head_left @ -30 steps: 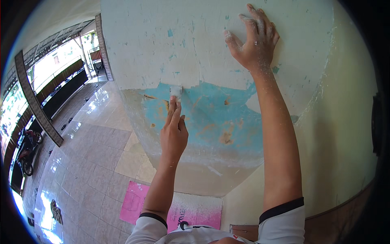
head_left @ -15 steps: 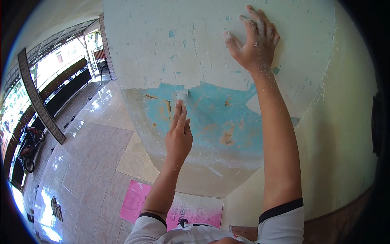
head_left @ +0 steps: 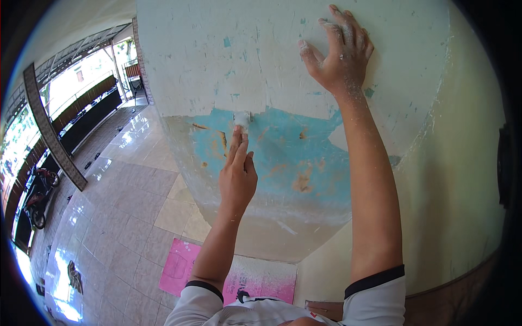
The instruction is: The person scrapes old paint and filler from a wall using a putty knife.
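In front of me is a wall [head_left: 201,65] with flaking white paint. A broad bare patch [head_left: 283,146] shows turquoise with brown spots. My left hand [head_left: 237,176] is closed on a scraper [head_left: 242,119], two fingers stretched along it toward the blade. White scrapings lie on the blade, which meets the wall at the upper edge of the turquoise patch. The scraper's handle is hidden beneath my hand. Higher up and to the right, my right hand [head_left: 343,57] rests on the white paint, fingers spread and dusted white, holding nothing.
Below the wall, pink cardboard [head_left: 176,266] dusted with white flakes lies on the tiled floor [head_left: 125,217]. A cloth [head_left: 74,277] lies at the lower left. A patterned pillar [head_left: 54,136] and a parked motorbike [head_left: 39,198] stand farther left. The wall's corner turns away at right.
My left hand and the scraper have moved slightly up the wall, to the lower border of the white paint. My right hand stays in place.
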`<state>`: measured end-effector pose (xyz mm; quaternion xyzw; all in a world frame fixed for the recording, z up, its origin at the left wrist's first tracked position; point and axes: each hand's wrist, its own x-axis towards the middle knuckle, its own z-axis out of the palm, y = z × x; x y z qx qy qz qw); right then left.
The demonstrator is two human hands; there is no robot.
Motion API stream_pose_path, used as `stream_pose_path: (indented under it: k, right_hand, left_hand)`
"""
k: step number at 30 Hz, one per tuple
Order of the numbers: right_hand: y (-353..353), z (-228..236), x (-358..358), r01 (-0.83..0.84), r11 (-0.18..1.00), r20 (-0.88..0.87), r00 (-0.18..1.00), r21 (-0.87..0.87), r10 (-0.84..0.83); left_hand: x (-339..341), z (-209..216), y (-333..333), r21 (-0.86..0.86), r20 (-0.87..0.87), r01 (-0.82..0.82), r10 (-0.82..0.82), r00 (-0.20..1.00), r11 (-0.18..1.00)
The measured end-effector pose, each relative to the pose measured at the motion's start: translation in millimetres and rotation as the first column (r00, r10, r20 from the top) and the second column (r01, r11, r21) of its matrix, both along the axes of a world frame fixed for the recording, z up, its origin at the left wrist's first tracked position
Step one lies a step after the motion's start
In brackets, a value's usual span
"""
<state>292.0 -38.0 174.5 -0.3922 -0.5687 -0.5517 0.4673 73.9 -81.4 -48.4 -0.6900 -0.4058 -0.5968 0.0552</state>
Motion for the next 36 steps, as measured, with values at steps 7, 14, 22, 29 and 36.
stream_pose_path:
  k: [7,14,22,29,36]
  right_hand:
    - [0,0,-1,0.024,1.000,-0.002,1.000,-0.020,-0.024]
    - [1,-1,2,0.031,0.999,0.011,0.999,-0.008,-0.031]
    - [2,-2,1,0.009,1.000,0.008,1.000,-0.004,-0.009]
    - [3,0,2,-0.014,1.000,0.021,1.000,0.000,0.014]
    - [7,-2,7,0.002,0.995,0.074,0.997,0.099,-0.009]
  left_hand:
    - [-3,-15,3,0.005,-0.005,0.004,-0.004,1.000,1.000]
    - [2,-10,0,0.025,0.003,0.028,-0.028,1.000,0.999]
    - [3,-2,-3,-0.004,0.006,0.032,-0.032,0.999,0.999]
    - [6,1,0,0.048,0.003,0.018,-0.019,1.000,0.999]
    - [9,1,-9,-0.068,0.044,0.076,-0.073,0.996,0.995]
